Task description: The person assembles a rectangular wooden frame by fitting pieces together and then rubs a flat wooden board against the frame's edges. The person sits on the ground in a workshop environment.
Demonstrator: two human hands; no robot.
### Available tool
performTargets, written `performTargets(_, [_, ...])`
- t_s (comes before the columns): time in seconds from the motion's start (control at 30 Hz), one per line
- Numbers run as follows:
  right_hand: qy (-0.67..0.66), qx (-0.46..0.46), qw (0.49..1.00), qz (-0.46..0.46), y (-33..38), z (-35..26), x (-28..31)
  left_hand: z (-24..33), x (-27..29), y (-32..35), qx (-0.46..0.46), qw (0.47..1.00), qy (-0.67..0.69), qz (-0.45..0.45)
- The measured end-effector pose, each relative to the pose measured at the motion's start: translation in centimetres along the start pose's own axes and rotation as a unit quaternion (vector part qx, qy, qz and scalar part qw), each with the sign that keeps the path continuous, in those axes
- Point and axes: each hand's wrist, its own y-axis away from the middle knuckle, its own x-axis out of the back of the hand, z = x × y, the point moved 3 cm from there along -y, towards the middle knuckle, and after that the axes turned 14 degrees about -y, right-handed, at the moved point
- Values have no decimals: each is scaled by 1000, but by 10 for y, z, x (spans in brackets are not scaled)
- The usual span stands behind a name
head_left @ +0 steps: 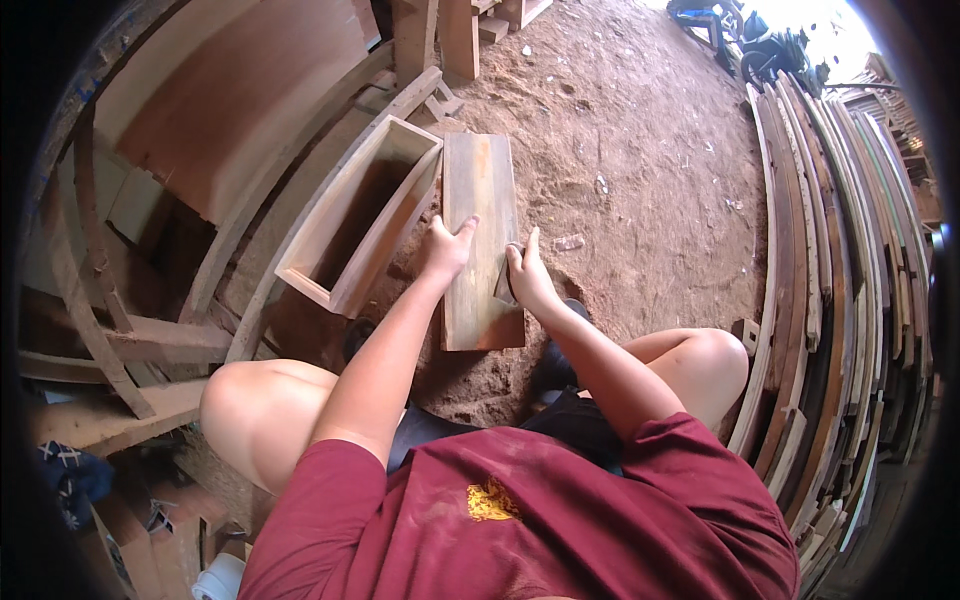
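A long, narrow wooden box (483, 180) lies between my feet with a flat, weathered greyish-brown face upward. My left hand (447, 248) grips its left edge, the thumb lying on top and the fingers out of sight over the side. My right hand (531, 274) is closed at the opposite edge. A small dark patch shows beside the right thumb; I cannot tell whether it is a separate piece or shadow. Just left of this box stands an open-topped wooden box (309, 284) of similar length, its inside dark.
Wooden frames (170, 340) and a large reddish-brown panel (235, 110) stand on the left. A long stack of planks (800, 250) runs along the right. Bare dirt ground (640, 170) with small scraps stretches ahead, toward a motorbike (765, 50) at the far right.
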Motion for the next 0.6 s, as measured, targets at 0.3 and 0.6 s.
performTargets(0.3, [2,45,998,45,-66,-38,-7,-4,-2,-5,19,999,-28,13])
performTargets(0.6, [80,45,990,-107,46,5,20,3,5,6,-30,996,4,79])
